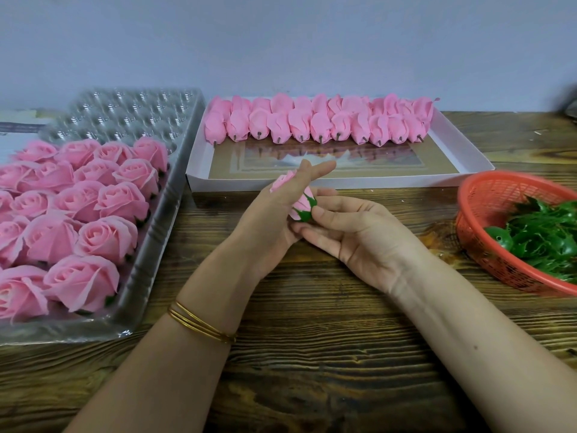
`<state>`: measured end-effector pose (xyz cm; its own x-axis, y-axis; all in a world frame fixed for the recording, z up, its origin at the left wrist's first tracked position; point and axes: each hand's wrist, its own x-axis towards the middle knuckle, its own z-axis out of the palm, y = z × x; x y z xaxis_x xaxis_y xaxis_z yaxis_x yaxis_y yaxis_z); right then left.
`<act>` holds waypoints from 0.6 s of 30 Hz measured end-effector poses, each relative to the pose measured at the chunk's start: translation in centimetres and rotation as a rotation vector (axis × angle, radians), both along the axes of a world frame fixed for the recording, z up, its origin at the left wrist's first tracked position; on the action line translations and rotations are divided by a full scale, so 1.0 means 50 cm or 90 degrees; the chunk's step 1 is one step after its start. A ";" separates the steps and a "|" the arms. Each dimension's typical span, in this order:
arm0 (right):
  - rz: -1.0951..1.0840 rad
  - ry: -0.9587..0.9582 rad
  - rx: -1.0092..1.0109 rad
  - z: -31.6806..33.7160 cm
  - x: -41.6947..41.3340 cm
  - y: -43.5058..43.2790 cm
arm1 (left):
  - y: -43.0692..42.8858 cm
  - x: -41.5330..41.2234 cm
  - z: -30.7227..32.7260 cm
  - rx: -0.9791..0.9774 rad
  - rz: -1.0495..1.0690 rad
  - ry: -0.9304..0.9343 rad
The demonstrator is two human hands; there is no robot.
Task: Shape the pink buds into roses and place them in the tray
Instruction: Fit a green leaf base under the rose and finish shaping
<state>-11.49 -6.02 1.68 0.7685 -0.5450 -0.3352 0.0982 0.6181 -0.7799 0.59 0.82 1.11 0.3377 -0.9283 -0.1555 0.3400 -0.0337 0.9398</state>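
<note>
Both of our hands close on one pink bud (299,203) above the wooden table (312,354). Our left hand (274,214) wraps its thumb and lower fingers round the petals, with the forefinger stretched straight out toward the white box (390,180). A bit of pink petal shows past the back of that hand. Our right hand (352,235) lies palm up just beside it, and its thumb and fingertips pinch the bud's green calyx (307,212). The bud lies on its side between the two hands, petals toward the left and green base toward the right, just in front of the near wall of the box.

To our left sits the clear plastic tray (162,220), its near part filled with open pink roses (121,201) set close in rows. Moulded cups (131,110) show at its far end. Across the far end of the white box we see two packed rows of unshaped buds (312,125), each with a dark stub pointing toward us. At the right edge a red mesh basket (487,189) holds a heap of green calyxes (543,239). Thin gold bangles (199,323) circle our left wrist. A pale wall (281,42) rises behind the table.
</note>
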 end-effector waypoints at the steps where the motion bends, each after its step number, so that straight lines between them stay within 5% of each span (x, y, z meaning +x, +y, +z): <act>1: -0.001 0.002 -0.005 0.000 0.000 0.001 | 0.000 0.000 0.000 0.005 -0.002 -0.001; 18: -0.037 0.002 -0.143 -0.005 0.000 0.003 | -0.002 -0.002 -0.005 -0.011 -0.039 -0.027</act>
<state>-11.51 -5.85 1.43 0.7328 -0.6497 -0.2020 0.1266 0.4219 -0.8978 0.48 0.71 0.87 0.2863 -0.9499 -0.1256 0.2977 -0.0364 0.9540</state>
